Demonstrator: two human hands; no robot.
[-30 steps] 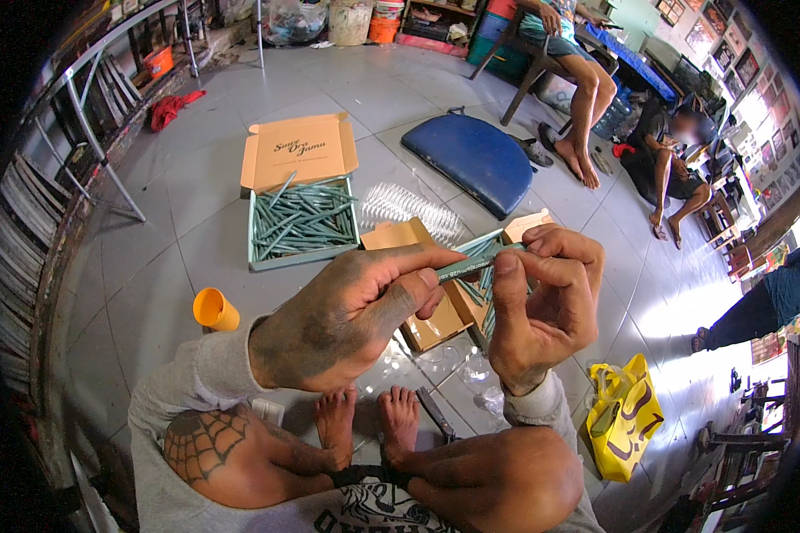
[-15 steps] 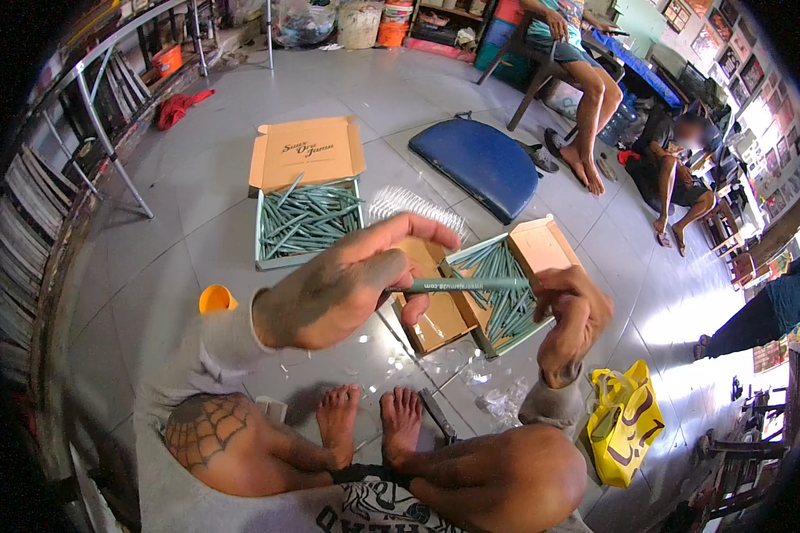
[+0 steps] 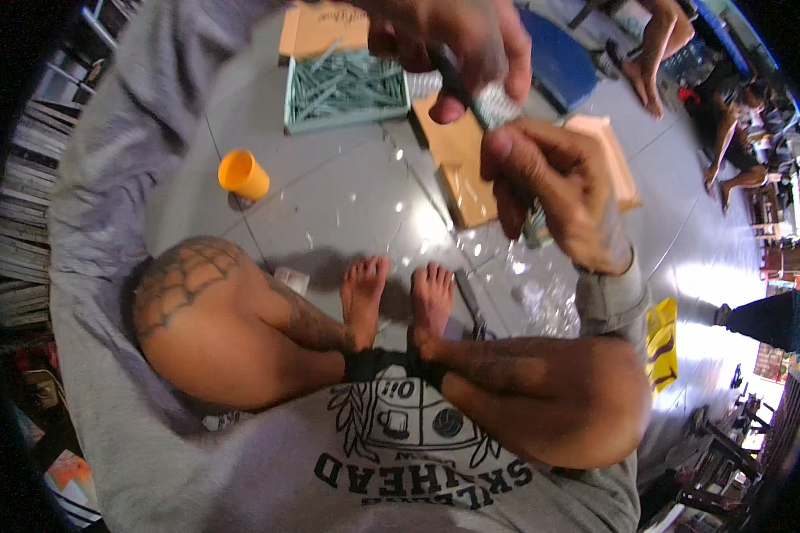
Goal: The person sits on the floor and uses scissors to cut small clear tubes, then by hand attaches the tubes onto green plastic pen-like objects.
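My left hand [image 3: 458, 40] is raised near the camera at the top. Its thumb and fingers pinch a thin dark stick [image 3: 456, 82] with a pale speckled end [image 3: 494, 108]. Just below it, my right hand [image 3: 556, 191] closes around the lower part of the same stick, and a greenish tip [image 3: 536, 229] shows under the palm. Behind the hands, on the floor, is a pale green box of green sticks [image 3: 342, 89]. I sit cross-legged, knees and bare feet at the centre.
An orange cup [image 3: 243, 174] stands on the grey tiled floor [image 3: 356, 213] at left. Open cardboard boxes [image 3: 467, 173] lie under my hands, a cardboard lid [image 3: 316, 27] beyond. A blue cushion [image 3: 556, 62], a yellow bag [image 3: 662, 346] and seated people [image 3: 729, 124] are to the right. Shelves [image 3: 27, 213] line the left.
My view has tipped down toward my lap. Both hands have come up close to the camera, the right hand rejoining the left on the stick.
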